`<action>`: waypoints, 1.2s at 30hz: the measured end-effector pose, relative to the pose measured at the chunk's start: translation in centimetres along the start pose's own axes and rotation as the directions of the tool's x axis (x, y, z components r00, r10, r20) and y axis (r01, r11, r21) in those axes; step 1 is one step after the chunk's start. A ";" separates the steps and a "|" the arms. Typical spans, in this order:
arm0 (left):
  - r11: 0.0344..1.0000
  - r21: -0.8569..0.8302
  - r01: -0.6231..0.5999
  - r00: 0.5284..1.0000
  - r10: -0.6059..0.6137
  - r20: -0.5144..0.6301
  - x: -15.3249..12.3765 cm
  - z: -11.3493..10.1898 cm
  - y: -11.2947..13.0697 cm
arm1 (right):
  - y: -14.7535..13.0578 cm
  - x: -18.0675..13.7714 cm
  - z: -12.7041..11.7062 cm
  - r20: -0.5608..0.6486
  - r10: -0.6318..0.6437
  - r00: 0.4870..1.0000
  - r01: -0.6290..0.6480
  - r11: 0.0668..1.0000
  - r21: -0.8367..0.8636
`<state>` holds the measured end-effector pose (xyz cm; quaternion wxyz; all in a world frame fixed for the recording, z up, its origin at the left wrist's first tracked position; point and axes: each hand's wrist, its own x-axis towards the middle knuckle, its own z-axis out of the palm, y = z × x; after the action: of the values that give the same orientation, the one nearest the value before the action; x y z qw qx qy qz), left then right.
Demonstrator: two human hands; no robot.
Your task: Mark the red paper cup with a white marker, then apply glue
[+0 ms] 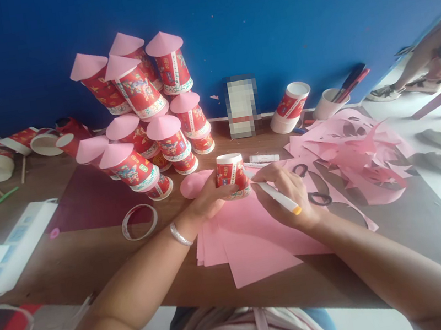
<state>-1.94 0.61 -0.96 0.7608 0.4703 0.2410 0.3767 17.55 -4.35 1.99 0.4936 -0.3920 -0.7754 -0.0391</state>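
My left hand (pixel 209 200) is wrapped round a red paper cup (pixel 230 173) with a white rim and a patterned band at its lower edge. In my right hand (pixel 290 196) is a white marker (pixel 279 198) with an orange end, its tip side pointing toward the cup. Both hands are above a stack of pink paper sheets (pixel 253 243). Scissors (pixel 320 199) with dark handles lie by my right hand, partly hidden by it. A pink paper cone (pixel 195 184) rests behind my left wrist, and a white marker or glue tube (pixel 264 158) lies behind the cup.
Several red cups with pink cone tops (pixel 165 134) stand stacked at the back left. Pink paper scraps (pixel 353 155) are heaped at right. A tape ring (pixel 140 222) lies left. Stacked cups (pixel 291 106) and a pen cup (pixel 330 104) stand by the blue wall (pixel 265 24).
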 end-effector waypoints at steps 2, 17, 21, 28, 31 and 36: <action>1.000 0.008 0.008 1.000 -0.008 0.002 0.0 0.1 0.1 | 0.1 0.0 0.1 -0.004 -0.012 1.000 0.012 1.000 0.003; 1.000 -0.019 0.009 1.000 -0.009 -0.006 0.0 0.5 0.6 | -0.6 0.3 -0.2 0.029 -0.099 0.995 0.097 0.994 0.051; 1.000 0.002 0.007 1.000 -0.007 -0.013 0.1 0.6 0.7 | -0.7 0.2 0.0 0.035 -0.093 0.995 0.090 0.994 0.064; 1.000 0.001 0.016 1.000 -0.016 0.005 0.0 0.4 0.6 | -0.8 0.3 0.0 0.020 -0.104 0.994 0.102 0.993 0.067; 1.000 -0.001 0.017 1.000 -0.017 0.001 -0.1 0.2 0.4 | -0.6 0.3 -0.1 0.009 -0.087 0.996 0.087 0.996 0.033; 1.000 -0.005 -0.002 1.000 0.002 -0.004 -0.1 0.2 0.3 | -0.2 0.1 0.0 0.002 -0.047 0.999 0.047 0.999 0.020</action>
<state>-1.98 0.54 -0.58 0.7610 0.4679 0.2412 0.3792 17.43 -4.41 2.13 0.4956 -0.3689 -0.7852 -0.0425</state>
